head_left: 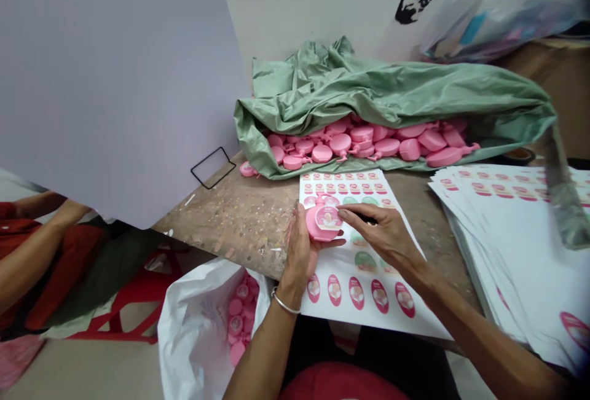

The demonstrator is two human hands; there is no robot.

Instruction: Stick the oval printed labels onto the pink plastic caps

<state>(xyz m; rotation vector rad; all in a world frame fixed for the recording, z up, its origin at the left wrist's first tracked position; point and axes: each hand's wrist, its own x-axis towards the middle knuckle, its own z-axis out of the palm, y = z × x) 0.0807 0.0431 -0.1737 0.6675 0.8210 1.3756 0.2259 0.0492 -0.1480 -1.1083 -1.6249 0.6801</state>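
Observation:
My left hand (304,246) is wrapped round a round pink container (318,232), its narrow top pointing away from me. A label (328,218) with a pale picture lies on the container's face. My right hand (369,225) pinches at the label's right edge, with a dark slim tool (364,218) between its fingers; the tool's tip is hard to make out. Under both hands lies a white sticker sheet (336,308) with rows of pink, red and green stickers.
Behind the sheet, a green bag (415,90) holds many pink containers (340,143). Stacked sticker sheets (516,252) lie at the right. A white bag (193,326) of pink pieces stands below the table edge. A person's arm (41,243) shows at far left.

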